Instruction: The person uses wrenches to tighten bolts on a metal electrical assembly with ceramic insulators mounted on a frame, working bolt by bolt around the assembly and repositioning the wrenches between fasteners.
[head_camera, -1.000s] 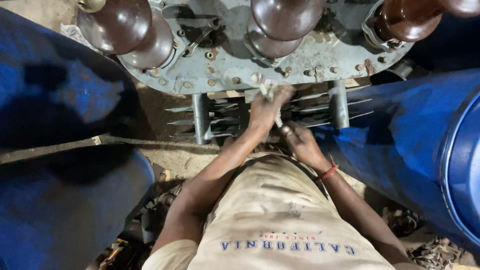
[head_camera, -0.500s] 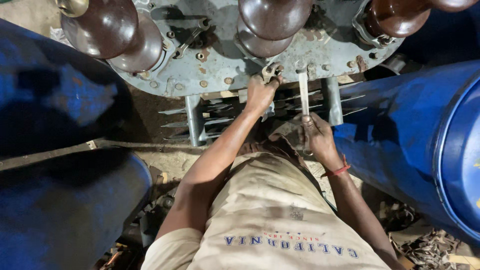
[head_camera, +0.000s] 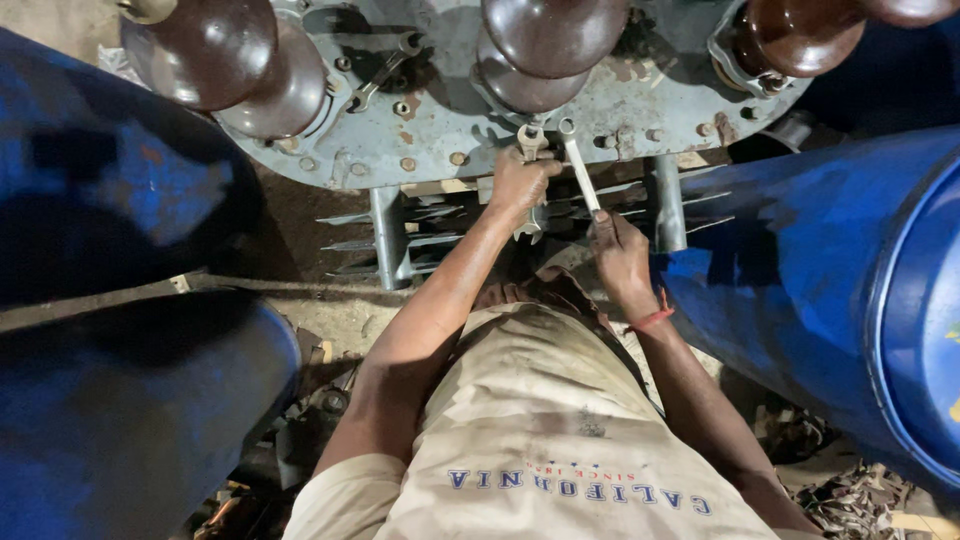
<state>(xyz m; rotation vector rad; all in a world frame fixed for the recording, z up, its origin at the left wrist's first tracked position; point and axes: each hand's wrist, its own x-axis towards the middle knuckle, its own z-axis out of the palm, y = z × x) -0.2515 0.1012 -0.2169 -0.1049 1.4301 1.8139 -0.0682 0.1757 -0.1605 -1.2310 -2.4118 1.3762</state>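
A grey transformer lid (head_camera: 440, 110) with brown insulators (head_camera: 555, 35) fills the background. At its near edge, the left hand (head_camera: 520, 185) clasps an open-end spanner (head_camera: 530, 150). Just beside it, the right hand (head_camera: 620, 250) grips a ring spanner (head_camera: 578, 165) set on a rim bolt.

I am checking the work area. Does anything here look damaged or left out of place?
Yes. A spare wrench lies loose on the grey transformer lid, apart from both hands, and the lid's paint shows rusty, chipped patches.
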